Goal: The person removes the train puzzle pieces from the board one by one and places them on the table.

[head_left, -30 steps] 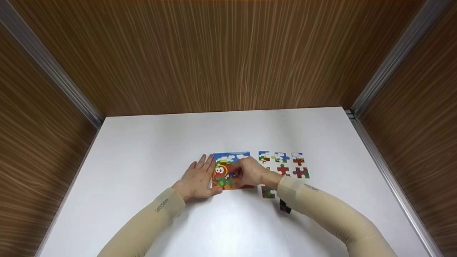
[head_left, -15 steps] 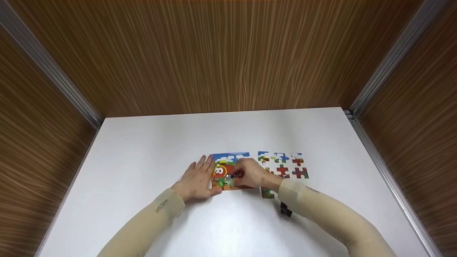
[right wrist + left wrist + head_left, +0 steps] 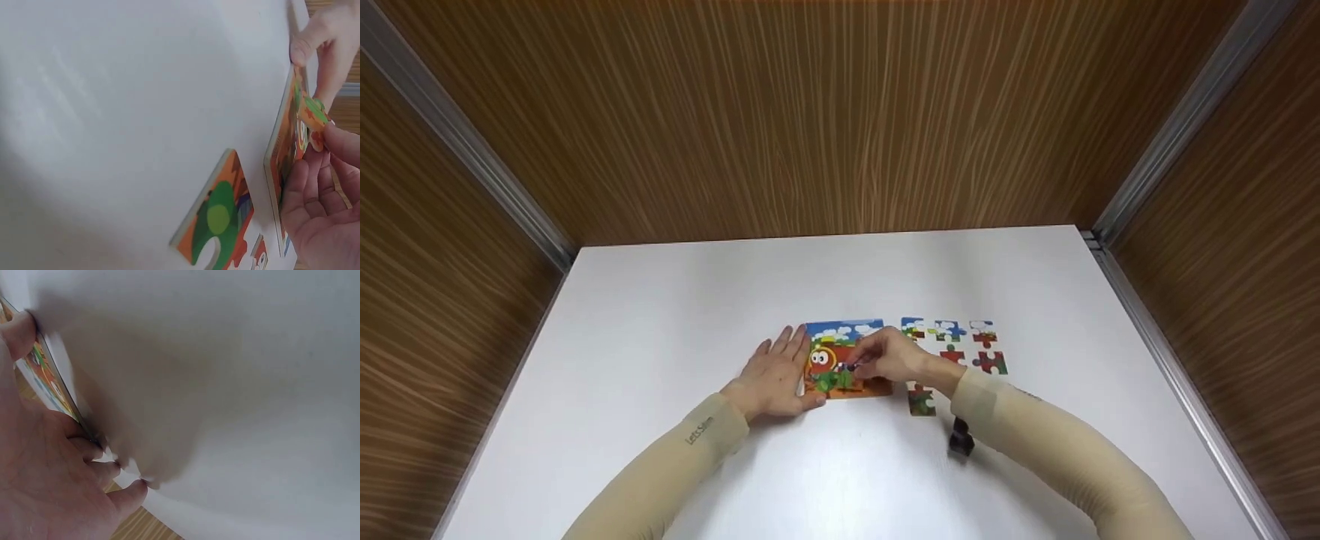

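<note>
A rectangular picture board with a red, big-eyed cartoon figure lies on the white table. My left hand rests spread along its left side, fingers extended, thumb at the lower left corner. Over the middle of the board, my right hand pinches a jigsaw puzzle piece between thumb and fingers. In the right wrist view this piece is green and orange and tilts above the board. Part of it is hidden by the fingers. The left wrist view shows the left hand against the board's edge.
Several loose jigsaw pieces lie spaced apart right of the board, among them a blue-and-white one, a red one and a green-and-orange one. The right forearm hides some. A small black object shows beside the right sleeve. Wood-grain panels surround the table.
My right hand has drawn slightly right, and the pinched puzzle piece has changed its tilt over the board. More of the board's lower part shows. The left hand has stayed in place.
</note>
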{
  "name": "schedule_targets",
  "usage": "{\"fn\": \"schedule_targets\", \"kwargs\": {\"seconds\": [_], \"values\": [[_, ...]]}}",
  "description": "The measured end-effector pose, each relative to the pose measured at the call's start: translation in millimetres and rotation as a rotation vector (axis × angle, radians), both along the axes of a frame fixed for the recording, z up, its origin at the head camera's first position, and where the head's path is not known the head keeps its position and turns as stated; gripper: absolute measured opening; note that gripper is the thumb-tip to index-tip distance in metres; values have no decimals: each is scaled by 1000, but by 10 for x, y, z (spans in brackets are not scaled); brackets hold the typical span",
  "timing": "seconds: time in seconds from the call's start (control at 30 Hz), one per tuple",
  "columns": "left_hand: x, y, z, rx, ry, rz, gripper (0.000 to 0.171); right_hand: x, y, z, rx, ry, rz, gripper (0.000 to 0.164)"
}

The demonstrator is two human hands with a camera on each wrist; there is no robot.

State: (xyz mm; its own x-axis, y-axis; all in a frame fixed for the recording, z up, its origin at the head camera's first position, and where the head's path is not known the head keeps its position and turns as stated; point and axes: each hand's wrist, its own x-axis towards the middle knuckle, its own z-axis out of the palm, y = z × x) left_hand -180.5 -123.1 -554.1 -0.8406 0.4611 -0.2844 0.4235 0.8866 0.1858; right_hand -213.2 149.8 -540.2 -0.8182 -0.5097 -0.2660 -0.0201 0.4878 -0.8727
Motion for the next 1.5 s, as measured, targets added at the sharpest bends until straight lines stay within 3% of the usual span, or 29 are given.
{"fn": "schedule_targets", "kwargs": {"seconds": [0.27, 0.5, 0.93, 1.23, 1.5], "values": [[-10, 9, 4, 3, -7, 2, 118, -41, 172, 144, -49, -43, -48, 16], [-12, 6, 3, -1, 2, -3, 118, -39, 537, 259, -78, -28, -53, 21], [-4, 11, 23, 10, 7, -8, 118, 96, 1159, 189, -41, -7, -67, 25], [-3, 13, 4, -7, 11, -10, 118, 161, 1500, 154, 25, 26, -11, 28], [6, 19, 29, -6, 8, -5, 118, 194, 1656, 104, 56, -48, 39, 26]]}}
